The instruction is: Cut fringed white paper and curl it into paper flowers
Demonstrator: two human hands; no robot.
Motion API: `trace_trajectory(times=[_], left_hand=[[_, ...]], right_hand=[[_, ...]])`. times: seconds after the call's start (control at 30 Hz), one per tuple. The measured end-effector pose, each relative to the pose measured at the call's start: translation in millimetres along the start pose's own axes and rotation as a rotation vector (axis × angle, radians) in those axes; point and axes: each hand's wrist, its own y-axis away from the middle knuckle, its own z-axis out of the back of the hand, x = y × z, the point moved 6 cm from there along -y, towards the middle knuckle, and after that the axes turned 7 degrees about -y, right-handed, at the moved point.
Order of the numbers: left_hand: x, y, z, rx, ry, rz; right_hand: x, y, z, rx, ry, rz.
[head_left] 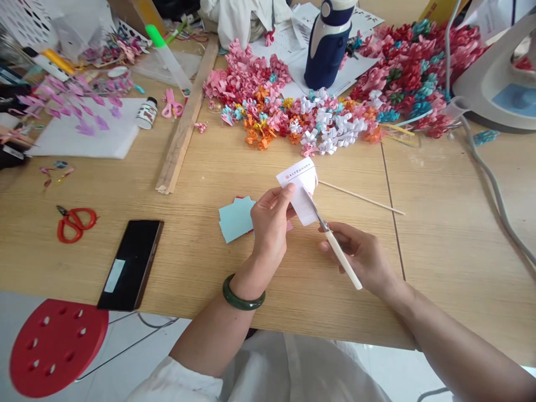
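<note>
My left hand [272, 218] pinches a small white paper [305, 207] with a line of print near its top edge. Scissors with a cream handle [344, 261] are gripped in my right hand [355, 251], and their metal blades lie against the paper's right part. Behind my left hand, light blue paper pieces [235, 219] rest on the table, with bits of red and pink showing beneath. A thin wooden stick [362, 197] lies to the right of the white paper.
Pink, white and orange paper flowers [293, 120] are heaped along the back, near a dark blue bottle [328, 47]. A wooden strip [188, 120], red-handled cutters [75, 223] and a phone [131, 265] lie left. A grey cable [494, 181] runs down the right.
</note>
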Motion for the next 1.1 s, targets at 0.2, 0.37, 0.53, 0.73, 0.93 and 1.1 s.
trace_trajectory(times=[0.2,0.37,0.53,0.73,0.93,1.1], left_hand=[[2.7,2.4,-2.1,0.020,-0.041,0.024],[6.1,6.2,-5.0,0.049,-0.059,0.016],[6.5,7.5,-5.1,0.040,-0.067,0.019],[4.6,7.8,-5.3,0.026,-0.070,0.029],[3.4,6.9,-7.4,0.075,0.023,0.013],[3.0,4.2,-4.0,0.059,-0.019,0.004]], right_hand=[[-1.9,0.0,0.9,-0.006,-0.004,0.009],[-4.1,-1.3,3.2,-0.026,-0.012,0.027],[-1.3,-1.2,2.8,-0.023,-0.002,0.034],[2.0,-0.9,2.7,-0.035,0.013,0.045],[2.7,-1.5,2.9,-0.041,0.025,0.039],[5.0,-1.5,-0.4,0.000,0.005,0.034]])
